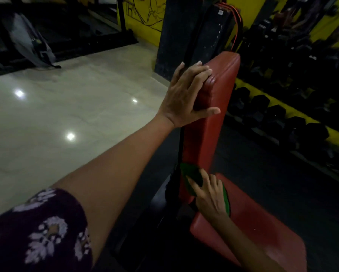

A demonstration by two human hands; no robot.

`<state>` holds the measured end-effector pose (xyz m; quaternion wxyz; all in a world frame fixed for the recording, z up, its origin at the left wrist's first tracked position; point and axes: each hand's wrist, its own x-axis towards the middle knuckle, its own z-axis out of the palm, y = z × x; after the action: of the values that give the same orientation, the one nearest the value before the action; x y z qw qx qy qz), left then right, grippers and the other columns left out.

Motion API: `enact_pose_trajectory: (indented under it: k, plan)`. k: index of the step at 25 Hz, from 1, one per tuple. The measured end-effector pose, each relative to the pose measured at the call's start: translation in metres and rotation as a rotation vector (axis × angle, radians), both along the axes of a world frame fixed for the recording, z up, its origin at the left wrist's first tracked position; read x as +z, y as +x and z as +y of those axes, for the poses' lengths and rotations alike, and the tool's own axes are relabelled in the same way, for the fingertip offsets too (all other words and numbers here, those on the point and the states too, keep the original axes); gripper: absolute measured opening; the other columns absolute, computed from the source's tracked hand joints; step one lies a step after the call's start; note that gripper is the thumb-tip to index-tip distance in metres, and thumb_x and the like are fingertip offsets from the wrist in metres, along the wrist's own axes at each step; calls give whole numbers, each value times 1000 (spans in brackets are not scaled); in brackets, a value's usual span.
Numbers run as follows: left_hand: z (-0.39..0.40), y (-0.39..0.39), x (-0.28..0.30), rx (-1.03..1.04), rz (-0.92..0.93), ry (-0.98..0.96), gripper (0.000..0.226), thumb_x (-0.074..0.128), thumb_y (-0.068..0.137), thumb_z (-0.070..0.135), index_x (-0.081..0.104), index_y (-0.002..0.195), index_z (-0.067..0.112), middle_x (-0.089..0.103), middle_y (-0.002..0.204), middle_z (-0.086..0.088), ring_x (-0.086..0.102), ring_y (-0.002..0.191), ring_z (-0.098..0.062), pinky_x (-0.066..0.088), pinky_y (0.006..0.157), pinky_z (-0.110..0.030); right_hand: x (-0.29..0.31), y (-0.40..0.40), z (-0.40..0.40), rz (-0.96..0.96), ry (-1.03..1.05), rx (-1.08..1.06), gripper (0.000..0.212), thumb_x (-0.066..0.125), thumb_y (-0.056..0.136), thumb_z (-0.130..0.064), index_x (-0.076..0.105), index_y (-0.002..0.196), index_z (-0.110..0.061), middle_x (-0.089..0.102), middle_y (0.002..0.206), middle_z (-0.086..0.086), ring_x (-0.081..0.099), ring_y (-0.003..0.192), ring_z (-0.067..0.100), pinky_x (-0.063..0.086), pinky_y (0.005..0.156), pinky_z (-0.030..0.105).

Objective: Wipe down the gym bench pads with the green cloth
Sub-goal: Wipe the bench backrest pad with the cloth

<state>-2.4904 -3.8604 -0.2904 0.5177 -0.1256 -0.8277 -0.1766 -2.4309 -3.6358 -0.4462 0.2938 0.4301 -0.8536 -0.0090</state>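
Green cloth pressed to the base of the red backrest pad.

The crumpled green cloth (pixel 192 176) lies at five o'clock in view, where the upright red vinyl backrest pad (pixel 221 91) meets the flat red vinyl seat pad (pixel 262 222). The right hand (pixel 209 193) presses it there, grip spread flat with fingers straight over the fabric. At one o'clock the left hand (pixel 188 95) holds the backrest's top corner, fingers curled over its edge, thumb out. Black dumbbells (pixel 272 112) line a yellow rack at three o'clock; pale glossy floor tiles (pixel 66 114) spread at nine o'clock.
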Motion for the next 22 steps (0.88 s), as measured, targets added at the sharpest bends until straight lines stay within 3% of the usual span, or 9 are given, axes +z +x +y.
enact_pose_trajectory:
  k: [2, 4, 7, 10, 12, 15, 18, 22]
  plan:
    - [4, 1, -2, 32, 24, 34, 71, 55, 80, 60, 34, 128, 12, 53, 129, -17, 37, 130, -27, 18, 112, -47, 21, -6, -14, 57, -92, -57, 48, 48, 79, -7, 53, 124, -24, 40, 123, 17, 48, 88, 34, 43, 63, 40]
    - [13, 4, -6, 67, 45, 122, 68, 57, 82, 48, 31, 131, 10, 49, 134, -21, 33, 132, -29, 15, 114, -46, 36, -14, -27, 119, -134, -65, 46, 48, 82, -7, 58, 124, -23, 40, 120, 17, 45, 90, 33, 42, 64, 40]
    - [42, 17, -18, 132, -12, 250, 71, 56, 86, 38, 20, 139, 8, 33, 147, -24, 22, 139, -32, 6, 115, -51, 9, -15, -16, 107, 56, 36, 46, 40, 81, -7, 68, 114, -23, 41, 119, 14, 43, 89, 33, 50, 60, 39]
    - [63, 27, -43, 140, -186, 350, 96, 61, 83, 37, -9, 148, 19, 6, 153, -10, 4, 144, -28, 2, 113, -54, -5, -12, -4, 58, 174, 92, 49, 37, 78, -9, 71, 110, -23, 41, 119, 13, 42, 86, 31, 50, 58, 37]
    - [61, 26, -60, 80, -178, 324, 106, 60, 84, 41, -28, 143, 30, 1, 152, -7, 10, 144, -30, 13, 112, -53, 3, -17, -5, 57, 153, 86, 49, 37, 79, -9, 69, 113, -23, 43, 118, 14, 44, 88, 32, 49, 60, 37]
    - [47, 19, -66, -127, -64, 317, 105, 62, 85, 40, -28, 141, 39, -11, 156, 6, 24, 138, -30, 44, 97, -31, -13, -22, 6, 93, 226, 107, 46, 38, 82, -10, 69, 114, -23, 43, 120, 14, 43, 89, 32, 49, 60, 37]
    - [47, 14, -67, -177, -4, 327, 105, 64, 84, 37, -24, 142, 39, -2, 155, 0, 25, 137, -31, 46, 89, -17, -45, -14, 17, 51, 339, 129, 44, 39, 82, -12, 71, 109, -24, 41, 121, 12, 42, 85, 30, 48, 59, 36]
    - [47, 12, -68, -172, 2, 331, 104, 64, 84, 35, -22, 142, 40, 9, 147, -14, 22, 139, -26, 49, 87, -18, -44, -13, 5, 70, 222, 27, 45, 33, 91, -5, 71, 108, -21, 46, 115, 13, 43, 83, 30, 44, 58, 35]
